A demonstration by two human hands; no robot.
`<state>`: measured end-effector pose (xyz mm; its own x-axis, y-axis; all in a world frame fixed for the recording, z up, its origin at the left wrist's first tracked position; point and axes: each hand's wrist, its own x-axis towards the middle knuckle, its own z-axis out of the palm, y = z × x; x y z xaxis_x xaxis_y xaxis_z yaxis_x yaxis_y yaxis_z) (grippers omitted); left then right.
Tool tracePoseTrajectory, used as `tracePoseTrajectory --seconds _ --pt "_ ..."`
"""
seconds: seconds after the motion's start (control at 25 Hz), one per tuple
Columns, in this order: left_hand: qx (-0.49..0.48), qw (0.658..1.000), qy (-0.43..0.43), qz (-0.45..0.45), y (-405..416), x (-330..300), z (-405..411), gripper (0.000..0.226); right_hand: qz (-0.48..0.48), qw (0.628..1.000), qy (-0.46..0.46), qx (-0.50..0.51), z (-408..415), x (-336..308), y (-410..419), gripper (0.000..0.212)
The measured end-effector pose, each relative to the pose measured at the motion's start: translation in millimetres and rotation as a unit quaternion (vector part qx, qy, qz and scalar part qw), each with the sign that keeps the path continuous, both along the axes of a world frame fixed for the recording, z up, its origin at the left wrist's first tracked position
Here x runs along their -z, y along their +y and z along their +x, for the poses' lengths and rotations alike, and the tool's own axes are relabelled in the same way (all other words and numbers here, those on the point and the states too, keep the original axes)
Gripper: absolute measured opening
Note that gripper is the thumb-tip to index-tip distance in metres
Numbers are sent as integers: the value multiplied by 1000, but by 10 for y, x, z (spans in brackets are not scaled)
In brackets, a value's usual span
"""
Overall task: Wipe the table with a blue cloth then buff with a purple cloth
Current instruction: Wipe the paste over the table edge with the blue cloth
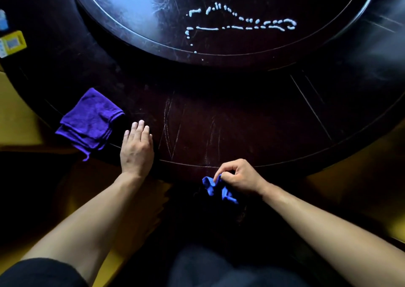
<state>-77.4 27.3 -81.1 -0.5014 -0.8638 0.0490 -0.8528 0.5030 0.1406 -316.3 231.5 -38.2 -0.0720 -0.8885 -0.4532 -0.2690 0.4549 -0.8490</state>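
Right hand (238, 178) at near surface (252, 122) edge, fingers pinching crumpled blue cloth (215, 188). Left hand (137, 148) flat, fingers straight, beside folded purple cloth (91, 121).

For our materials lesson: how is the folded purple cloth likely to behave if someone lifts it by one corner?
The purple cloth is probably floppy: its stacked layers look soft and one corner droops past the table edge. It would likely unfold as it rises. It seems light, and unlikely to slide or roll.

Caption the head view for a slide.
Right hand grips crumpled blue cloth; left hand flat beside folded purple cloth.
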Motion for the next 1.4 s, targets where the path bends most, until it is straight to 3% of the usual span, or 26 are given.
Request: tracePoseTrajectory --seconds 0.12,0.28,0.36,0.48,0.72,0.92,1.16,1.32,1.4 --pt "-30 999 17 -16 -91 -83 -108 31 37 984 -62 164 -40 -47 -216 36" --pt "-16 999 33 -24 -273 -228 -263 29 29 906 -181 382 -160 -189 -662 37" --pt "0 998 53 -31 -414 -285 -412 26 3 861 -234 451 -312 -279 -854 36" --pt "33 993 103 -53 -653 -423 -785 23 -40 832 -250 494 -679 -407 -1116 33" --pt "85 980 160 -78 -1064 -742 -1829 24 -137 804 -195 544 -1813 -640 -1537 30" --pt "250 955 148 -61 -1059 -723 -2917 30 -205 795 -146 552 -2893 -695 -1850 32" --pt "272 953 121 -55 -984 -314 -3456 30 -218 815 -82 531 -3983 -496 -2255 29" --pt "270 951 114 -99 -979 -136 -3412 32 -203 850 119 471 -4236 -222 -2351 36" --pt "263 952 112 -111 -960 -130 -3437 33 -233 827 244 450 -4250 -151 -2314 37"
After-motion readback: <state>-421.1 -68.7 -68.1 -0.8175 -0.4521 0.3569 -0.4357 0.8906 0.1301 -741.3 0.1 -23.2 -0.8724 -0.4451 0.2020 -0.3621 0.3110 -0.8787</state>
